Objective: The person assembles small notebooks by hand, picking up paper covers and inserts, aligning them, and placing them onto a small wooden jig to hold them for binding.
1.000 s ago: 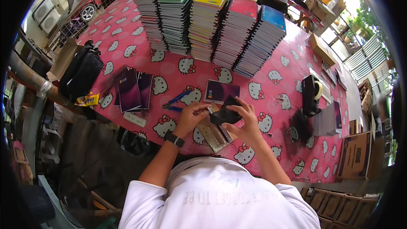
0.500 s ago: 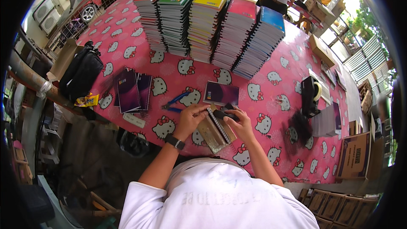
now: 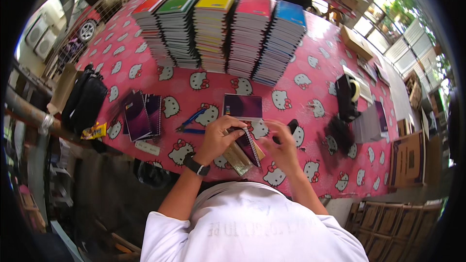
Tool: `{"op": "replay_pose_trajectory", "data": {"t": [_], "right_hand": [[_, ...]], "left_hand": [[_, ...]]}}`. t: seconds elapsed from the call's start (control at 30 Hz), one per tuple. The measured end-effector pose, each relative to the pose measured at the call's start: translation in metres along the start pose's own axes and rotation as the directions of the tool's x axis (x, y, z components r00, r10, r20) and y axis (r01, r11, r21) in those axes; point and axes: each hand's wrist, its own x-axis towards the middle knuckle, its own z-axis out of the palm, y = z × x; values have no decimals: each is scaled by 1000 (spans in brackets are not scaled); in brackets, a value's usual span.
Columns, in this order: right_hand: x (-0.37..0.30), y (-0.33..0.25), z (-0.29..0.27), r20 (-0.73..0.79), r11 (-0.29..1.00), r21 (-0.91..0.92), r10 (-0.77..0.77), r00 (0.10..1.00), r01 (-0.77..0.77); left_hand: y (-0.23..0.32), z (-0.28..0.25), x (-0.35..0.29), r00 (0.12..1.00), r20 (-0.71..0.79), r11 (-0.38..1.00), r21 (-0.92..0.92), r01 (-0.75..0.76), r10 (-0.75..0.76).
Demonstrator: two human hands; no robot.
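Note:
A purple-covered spiral notebook [image 3: 250, 146] stands tilted on a brownish jig-like block [image 3: 236, 159] right in front of me. My left hand [image 3: 224, 135] pinches its upper end near the white spiral edge. Just to the right of it hovers my right hand [image 3: 282, 148], slightly blurred, fingers apart and nothing in them. Partly behind that hand lies a small black object [image 3: 292, 126], its kind unclear. Another purple notebook [image 3: 242, 107] lies flat beyond my hands. Blue-handled pliers [image 3: 193, 123] rest to the left.
Tall stacks of spiral notebooks [image 3: 211, 34] stand at the back. At left are loose purple notebooks [image 3: 141, 114] and a black bag [image 3: 86, 97]. To the right are a black tape dispenser [image 3: 345, 99], a heap of black coils [image 3: 339, 137] and a notebook stack [image 3: 366, 127].
My right hand has let go of the black object, which now lies on the table, and has opened. The notebook has tipped up, showing its purple cover. The view has shifted slightly.

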Motion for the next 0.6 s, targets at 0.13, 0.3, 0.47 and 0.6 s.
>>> {"op": "replay_pose_trajectory", "data": {"t": [0.13, 0.3, 0.47, 0.6], "right_hand": [[-1, -18, 18, 80, 911, 377, 144, 986, -164], [14, -39, 12, 51, 989, 112, 88, 995, -93], [15, -26, 19, 72, 832, 525, 166, 984, -179], [15, -23, 20, 40, 865, 477, 156, 987, -156]], "left_hand": [[34, 6, 9, 1000, -4, 999, 44, 3, -3], [41, 5, 8, 998, -61, 999, -31, -18, 16], [46, 4, 7, 995, -91, 995, -93, 32, -40], [47, 6, 6, 992, -98, 990, -119, 70, -82]]}}
